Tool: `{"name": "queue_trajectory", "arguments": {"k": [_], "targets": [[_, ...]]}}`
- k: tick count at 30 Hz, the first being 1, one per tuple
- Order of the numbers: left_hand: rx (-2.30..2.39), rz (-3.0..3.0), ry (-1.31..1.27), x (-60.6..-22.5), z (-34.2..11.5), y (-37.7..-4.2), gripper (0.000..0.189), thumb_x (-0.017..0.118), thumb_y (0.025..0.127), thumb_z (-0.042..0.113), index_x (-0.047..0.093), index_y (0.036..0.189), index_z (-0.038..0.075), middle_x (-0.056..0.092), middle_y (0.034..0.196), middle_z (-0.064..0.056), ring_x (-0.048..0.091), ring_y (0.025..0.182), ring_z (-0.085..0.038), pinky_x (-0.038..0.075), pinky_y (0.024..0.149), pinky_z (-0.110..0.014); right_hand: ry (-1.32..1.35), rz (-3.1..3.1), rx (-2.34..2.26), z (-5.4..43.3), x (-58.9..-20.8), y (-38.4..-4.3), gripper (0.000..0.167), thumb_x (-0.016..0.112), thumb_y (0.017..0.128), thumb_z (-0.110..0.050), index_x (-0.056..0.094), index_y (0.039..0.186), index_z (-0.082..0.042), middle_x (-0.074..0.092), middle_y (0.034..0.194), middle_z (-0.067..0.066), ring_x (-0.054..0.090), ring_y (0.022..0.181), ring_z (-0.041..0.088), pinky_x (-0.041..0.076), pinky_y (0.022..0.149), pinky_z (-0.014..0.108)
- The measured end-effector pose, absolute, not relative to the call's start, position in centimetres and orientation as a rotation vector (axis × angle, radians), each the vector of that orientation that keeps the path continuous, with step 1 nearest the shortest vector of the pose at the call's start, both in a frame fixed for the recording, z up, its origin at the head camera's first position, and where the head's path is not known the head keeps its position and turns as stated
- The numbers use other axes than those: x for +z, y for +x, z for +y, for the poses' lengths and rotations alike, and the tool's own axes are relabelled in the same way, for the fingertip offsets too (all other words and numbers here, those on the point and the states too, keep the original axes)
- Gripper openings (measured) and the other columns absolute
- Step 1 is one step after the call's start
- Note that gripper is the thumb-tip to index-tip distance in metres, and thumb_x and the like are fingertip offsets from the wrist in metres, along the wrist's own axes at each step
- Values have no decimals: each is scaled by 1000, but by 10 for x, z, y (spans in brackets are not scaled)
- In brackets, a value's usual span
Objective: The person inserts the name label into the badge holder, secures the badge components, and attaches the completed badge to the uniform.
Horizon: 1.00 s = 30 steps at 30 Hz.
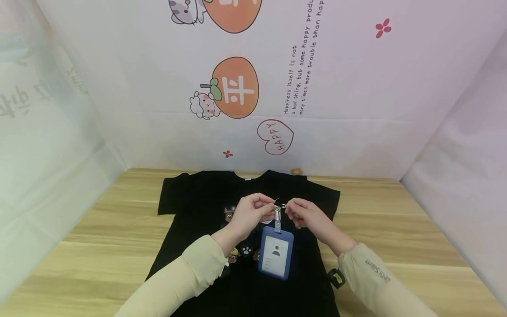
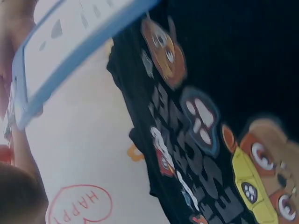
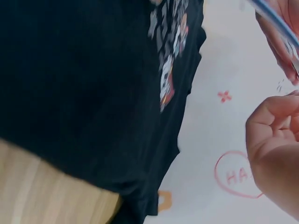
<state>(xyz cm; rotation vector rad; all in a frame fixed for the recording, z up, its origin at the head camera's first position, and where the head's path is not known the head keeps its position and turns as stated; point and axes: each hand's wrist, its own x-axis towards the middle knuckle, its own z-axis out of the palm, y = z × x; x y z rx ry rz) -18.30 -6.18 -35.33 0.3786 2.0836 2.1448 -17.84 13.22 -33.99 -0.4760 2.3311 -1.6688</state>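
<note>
A blue-framed ID badge holder (image 1: 276, 253) with a white card hangs from a clear strap and metal clip (image 1: 277, 215) above a black T-shirt (image 1: 190, 246). My left hand (image 1: 251, 215) pinches the top of this clip, and a thin pin (image 1: 277, 199) sticks up by its fingertips. Close on the other side, my right hand (image 1: 306, 215) has its fingers curled, pinching a small metal piece (image 1: 284, 205) whose full shape is hidden. In the right wrist view the right hand (image 3: 275, 144) shows its curled fingers. The left wrist view shows the badge holder (image 2: 60, 74) tilted.
The shirt lies spread on a wood-grain table (image 1: 396, 246), its neckline toward the back and cartoon dogs (image 2: 275, 163) on its front. A white printed cloth (image 1: 340, 141) hangs behind the table, with pale cloth sides (image 1: 47, 145) around it.
</note>
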Motion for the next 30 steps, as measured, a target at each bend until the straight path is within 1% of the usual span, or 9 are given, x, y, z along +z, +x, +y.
{"name": "queue_trajectory", "arguments": {"k": [6,12,15,19,22,24,26,30], "targets": [[2057,2060,249,-358,-56,-199,23,55,95,7,59,111,-9,69,101,-17,70,88,-19,56,81,-31,-312,2374,-1637,146,-345,-195,25,44,101,-21,54,99,1,51,86,5,48,75,17,46,69,26],[1996,2039,180,-365,-48,-212,23,57,93,5,60,110,-10,68,100,-16,69,87,-19,57,81,-32,-180,2416,-1608,154,-353,-214,27,45,100,-19,53,108,5,53,92,5,50,80,16,48,73,25],[1965,2045,143,-367,-43,-217,22,58,93,6,61,108,-9,68,98,-16,69,85,-19,57,80,-32,-116,2416,-1613,155,-358,-221,28,44,100,-17,51,111,7,55,98,9,51,82,16,50,75,26],[1913,2044,98,-371,-37,-223,20,61,92,9,62,105,-5,69,98,-16,69,85,-20,57,79,-32,-55,2405,-1596,157,-364,-228,31,42,101,-16,49,117,9,55,115,22,54,94,23,52,85,33],[1871,2044,75,-373,-32,-228,18,62,91,10,63,102,-4,69,97,-16,69,84,-20,57,77,-31,-41,2391,-1569,159,-370,-231,34,39,101,-14,46,124,11,50,126,28,54,106,31,49,95,40],[1857,2046,61,-374,-29,-232,17,63,90,9,63,101,-4,69,96,-17,69,84,-21,58,76,-32,-38,2377,-1561,161,-374,-233,36,37,101,-13,44,126,11,47,130,30,52,112,35,46,100,45],[1849,2041,36,-375,-27,-235,16,63,90,8,63,100,-4,69,95,-18,69,83,-22,58,76,-32,-50,2370,-1551,163,-376,-234,37,36,102,-13,43,128,12,45,132,31,50,115,38,44,102,48],[1839,2030,3,-377,-25,-239,16,62,90,6,62,101,-6,68,94,-20,69,83,-24,58,76,-33,-56,2377,-1522,164,-378,-237,38,36,101,-13,43,129,12,44,133,31,49,118,40,43,102,49]]}}
